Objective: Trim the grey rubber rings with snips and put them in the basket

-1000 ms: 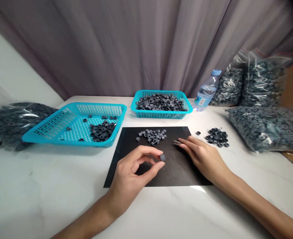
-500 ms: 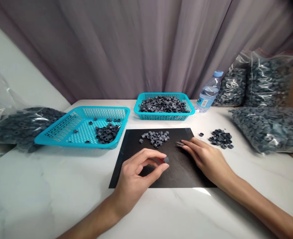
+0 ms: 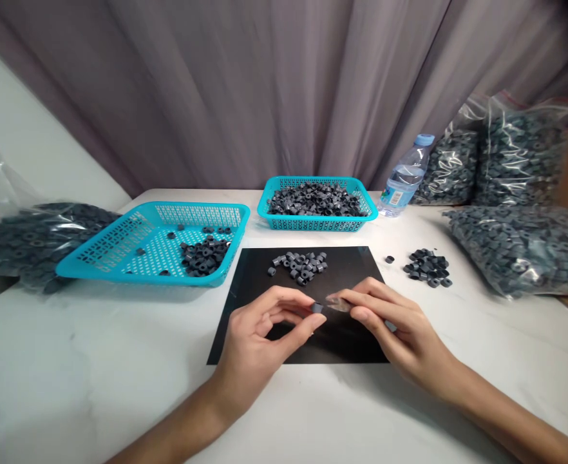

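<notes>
My left hand [image 3: 259, 335] pinches a small grey ring [image 3: 317, 308] between thumb and fingertips, above the black mat [image 3: 245, 322]. My right hand [image 3: 390, 322] is raised beside it, its long-nailed fingertips touching the ring from the right; its fingers are drawn together. A small heap of grey rings [image 3: 301, 265] lies at the mat's far edge. Another dark heap of rings [image 3: 426, 267] sits on the white table to the right of the mat.
A tilted teal basket [image 3: 134, 258] with a few rings stands at the left, and a full teal basket [image 3: 317, 222] at the back. A water bottle [image 3: 404, 177] and clear bags of rings [image 3: 511, 193] fill the right; another bag [image 3: 28, 235] lies far left.
My right hand has lifted off the mat and moved left to meet the ring held in my left hand. The left hand has stayed in nearly the same place.
</notes>
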Tool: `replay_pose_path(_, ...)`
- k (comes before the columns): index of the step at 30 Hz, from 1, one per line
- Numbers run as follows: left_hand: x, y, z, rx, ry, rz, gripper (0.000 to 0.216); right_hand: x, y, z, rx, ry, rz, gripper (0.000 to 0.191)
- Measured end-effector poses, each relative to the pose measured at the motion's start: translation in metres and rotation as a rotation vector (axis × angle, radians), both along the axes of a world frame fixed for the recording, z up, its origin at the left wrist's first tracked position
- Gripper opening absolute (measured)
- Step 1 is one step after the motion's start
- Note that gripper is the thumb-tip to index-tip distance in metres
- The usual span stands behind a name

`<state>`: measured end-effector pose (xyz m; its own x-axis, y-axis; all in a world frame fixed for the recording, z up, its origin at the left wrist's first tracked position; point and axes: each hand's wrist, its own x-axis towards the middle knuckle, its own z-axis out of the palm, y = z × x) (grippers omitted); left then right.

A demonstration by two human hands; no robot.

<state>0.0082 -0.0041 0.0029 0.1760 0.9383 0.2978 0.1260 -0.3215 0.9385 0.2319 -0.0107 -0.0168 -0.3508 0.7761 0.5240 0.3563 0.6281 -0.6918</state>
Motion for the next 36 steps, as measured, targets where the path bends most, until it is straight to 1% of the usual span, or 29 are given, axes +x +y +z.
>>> replay_pose_path(5,0.000,0.000,-0.001,-0.017,-0.020,-0.003,0.016,-0.002,-0.002,0.001,0.036,0.021,0.007,0.022)
replay_pose_path(8,0.000,0.001,-0.001,0.007,0.001,0.000,0.016,-0.001,0.000,0.000,0.053,0.016,-0.003,0.021)
replay_pose_path(15,-0.001,0.004,-0.004,0.144,0.020,0.005,0.020,0.002,0.006,-0.004,0.057,0.009,-0.080,0.024)
replay_pose_path(20,-0.001,0.004,-0.005,0.120,0.006,0.019,0.024,0.003,0.009,-0.008,0.044,-0.002,-0.139,0.023)
replay_pose_path(23,-0.001,0.004,-0.005,0.145,0.008,0.018,0.024,0.003,0.010,-0.010,0.046,-0.011,-0.153,0.023)
replay_pose_path(29,-0.002,0.006,-0.006,0.194,0.065,0.002,0.018,0.003,0.010,-0.010,0.053,-0.031,-0.140,0.024)
replay_pose_path(36,-0.004,0.004,-0.006,0.188,0.084,0.013,0.017,0.001,0.004,-0.006,0.019,-0.003,-0.085,0.026)
